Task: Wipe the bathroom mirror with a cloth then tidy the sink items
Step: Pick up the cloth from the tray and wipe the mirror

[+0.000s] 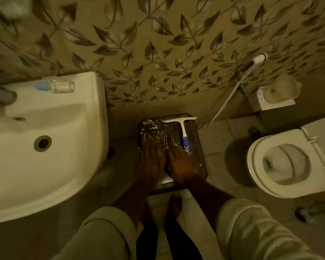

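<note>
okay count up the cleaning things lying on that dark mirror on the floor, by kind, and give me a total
On the mirror:
Checked cloth, under both hands: 1
Squeegee, white blade, blue handle: 1
Total: 2

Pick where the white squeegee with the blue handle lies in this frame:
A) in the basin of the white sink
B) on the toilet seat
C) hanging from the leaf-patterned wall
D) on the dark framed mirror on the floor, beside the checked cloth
D: the white squeegee with the blue handle lies on the dark framed mirror on the floor, right of the checked cloth under both hands.
</note>
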